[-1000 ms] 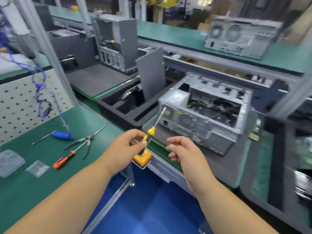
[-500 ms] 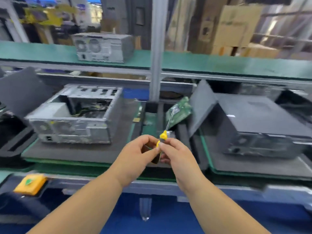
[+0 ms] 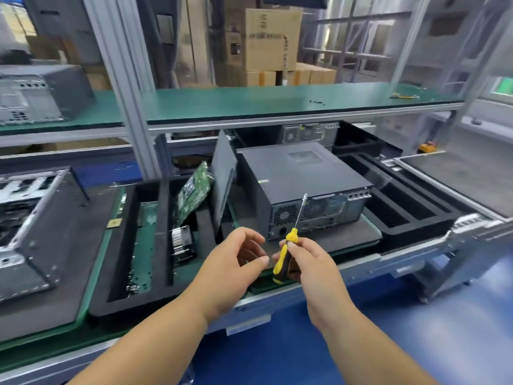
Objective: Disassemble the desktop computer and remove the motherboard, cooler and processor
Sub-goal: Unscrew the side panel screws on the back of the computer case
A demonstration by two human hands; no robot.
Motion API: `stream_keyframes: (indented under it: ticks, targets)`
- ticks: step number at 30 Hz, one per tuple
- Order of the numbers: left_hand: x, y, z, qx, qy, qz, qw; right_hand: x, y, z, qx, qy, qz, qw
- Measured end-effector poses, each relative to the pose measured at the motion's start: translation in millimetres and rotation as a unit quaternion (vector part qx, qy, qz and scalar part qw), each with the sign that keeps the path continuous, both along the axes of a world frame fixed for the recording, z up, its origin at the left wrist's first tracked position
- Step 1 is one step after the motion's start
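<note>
A closed dark grey desktop computer (image 3: 302, 179) lies on a grey mat, its rear panel with fan grilles facing me. My right hand (image 3: 313, 262) grips the yellow-and-black screwdriver (image 3: 287, 248) by its handle, the shaft pointing up in front of the rear panel. My left hand (image 3: 236, 257) hovers just left of the handle, fingers loosely curled, holding nothing. A green motherboard (image 3: 194, 193) leans in a slot of the black foam tray (image 3: 116, 295), with a finned cooler (image 3: 181, 241) below it.
An opened grey computer chassis (image 3: 33, 232) lies at the left. A dark side panel (image 3: 223, 176) leans between the tray and the computer. Another black foam tray (image 3: 410, 218) lies to the right. A green shelf (image 3: 277, 104) runs above, with cardboard boxes (image 3: 272, 40) behind.
The view has swung right from the opened chassis to the closed computer. The screwdriver passed from my left hand into my right hand, and my left hand let go.
</note>
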State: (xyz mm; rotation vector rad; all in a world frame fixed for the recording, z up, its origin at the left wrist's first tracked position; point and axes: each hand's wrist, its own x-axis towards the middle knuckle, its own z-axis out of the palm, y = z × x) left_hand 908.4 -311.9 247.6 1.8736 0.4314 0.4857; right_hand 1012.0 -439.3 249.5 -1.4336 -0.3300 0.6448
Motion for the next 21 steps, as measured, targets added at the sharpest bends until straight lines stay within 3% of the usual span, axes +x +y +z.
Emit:
stream_keyframes:
  ticks: [13, 21]
  targets:
    - [122.1, 62.6, -18.0, 0.031, -0.019, -0.002, 0.999, 101.2, 10.2, -34.1, -0.109, 0.013, -0.079, 0.991]
    - [194.9, 99.1, -25.8, 0.139, 0.0, -0.042, 0.989, 149.5, 45.8, -39.6, -0.141, 0.04, -0.117, 0.982]
